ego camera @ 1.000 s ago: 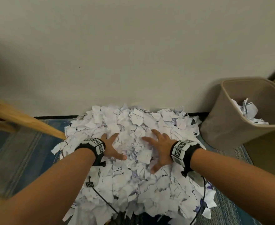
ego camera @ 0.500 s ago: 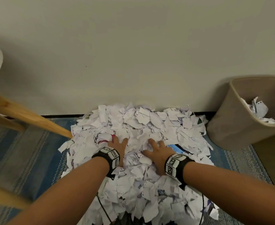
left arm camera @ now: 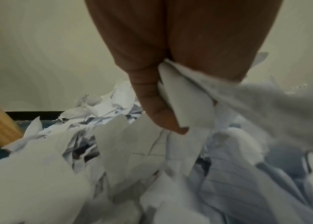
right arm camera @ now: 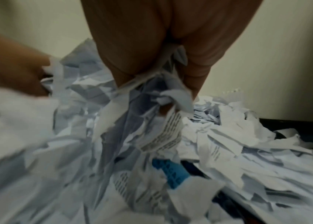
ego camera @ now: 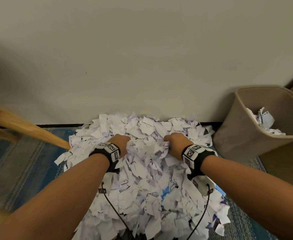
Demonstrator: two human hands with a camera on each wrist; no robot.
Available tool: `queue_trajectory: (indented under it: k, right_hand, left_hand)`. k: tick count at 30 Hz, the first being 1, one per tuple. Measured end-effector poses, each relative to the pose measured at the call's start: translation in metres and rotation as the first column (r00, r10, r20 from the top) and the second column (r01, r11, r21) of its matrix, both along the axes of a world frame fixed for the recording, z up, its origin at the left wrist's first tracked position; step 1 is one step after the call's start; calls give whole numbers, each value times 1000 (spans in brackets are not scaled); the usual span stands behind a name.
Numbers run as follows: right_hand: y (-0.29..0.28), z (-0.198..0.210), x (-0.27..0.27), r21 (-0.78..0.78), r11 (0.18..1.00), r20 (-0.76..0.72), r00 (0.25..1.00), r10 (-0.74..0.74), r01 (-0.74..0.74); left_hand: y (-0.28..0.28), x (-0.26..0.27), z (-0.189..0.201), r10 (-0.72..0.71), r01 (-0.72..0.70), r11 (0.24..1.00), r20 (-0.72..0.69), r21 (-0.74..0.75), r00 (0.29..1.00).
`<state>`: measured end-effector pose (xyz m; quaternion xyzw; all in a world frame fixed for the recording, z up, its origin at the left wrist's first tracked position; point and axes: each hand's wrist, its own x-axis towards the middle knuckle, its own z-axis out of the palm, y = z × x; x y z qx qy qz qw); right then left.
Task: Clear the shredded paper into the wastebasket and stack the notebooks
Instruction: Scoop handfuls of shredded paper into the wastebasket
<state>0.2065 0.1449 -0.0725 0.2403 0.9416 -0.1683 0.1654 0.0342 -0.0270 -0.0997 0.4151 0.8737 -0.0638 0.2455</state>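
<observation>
1. A large heap of torn white paper (ego camera: 142, 179) fills the lower centre of the head view, lying on a blue striped rug (ego camera: 17, 167) against a pale wall (ego camera: 142, 58).
2. The left hand (ego camera: 120, 144) sits left of centre on the heap, its grip closed in a fist around a bunch of scraps; the left wrist view shows a scrap pinched between thumb (left arm camera: 157, 109) and palm.
3. The right hand (ego camera: 176, 144) sits right of centre, just apart from the left, fingers likewise curled around a clump of paper.
4. A tan wastebasket (ego camera: 237, 132) stands at the right edge, near the heap, with some paper inside.
5. Something blue (right arm camera: 172, 174), only partly visible, shows under the scraps in the right wrist view.
6. A wooden leg (ego camera: 26, 127) slants in from the left edge.
</observation>
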Motion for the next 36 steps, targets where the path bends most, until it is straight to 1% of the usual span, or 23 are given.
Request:
queue_trajectory:
  k: [3,5,7,8,11,14,16,19,21,22,23,27,29,30,32,33,36]
  right_hand:
    - [10,12,-1,-22,996,-79,993,-87,85]
    - [16,21,0,-16,992,-98,987,-127,126]
    - [24,25,2,-55,981,-129,973,-192,186]
    - [29,30,3,-78,970,-146,960,-238,229]
    - [47,50,10,-85,943,-233,914,-332,321]
    - [69,78,18,-111,903,-361,830,-426,415]
    - [88,96,25,-122,886,-436,778,-452,447]
    - [117,123,43,-145,853,-509,701,-499,502]
    - [137,142,61,-166,814,-567,621,-541,557]
    - [145,153,72,-187,788,-595,571,-566,586]
    - [154,160,84,-191,764,-609,537,-584,616]
    - [181,158,133,-196,649,-619,421,-663,735]
    - [187,153,155,-206,597,-601,381,-703,776]
    - [191,151,163,-209,577,-588,370,-719,790]
    - [196,146,176,-163,551,-563,381,-733,818]
    - [197,143,181,-126,553,-555,404,-727,824]
    - [202,132,189,-31,608,-536,500,-680,793]
  left_hand:
    - [7,-8,7,30,-29,998,-8,56,1000]
    - [11,-14,14,36,-33,996,-27,86,999]
    - [16,-19,24,41,-33,991,-61,128,997]
    - [18,-20,29,51,-38,985,-75,167,996]
    - [29,-21,46,92,-60,952,-91,301,992]
    - [45,-15,64,110,-64,911,-91,408,990]
    - [59,-9,75,106,-33,883,-130,469,986]
    - [84,6,93,98,34,845,-217,533,971]
    - [101,17,103,82,74,811,-238,580,968]
    - [111,24,108,76,84,789,-232,608,970]
    - [122,32,113,72,90,764,-223,639,972]
    - [166,68,131,50,90,661,-164,745,985]
    - [192,89,139,32,76,608,-121,791,992]
    - [204,99,143,23,67,577,-98,814,995]
    - [228,120,152,1,56,513,-65,856,998]
    - [238,132,156,-6,51,488,-55,871,998]
    - [265,169,166,-51,66,432,-49,900,998]
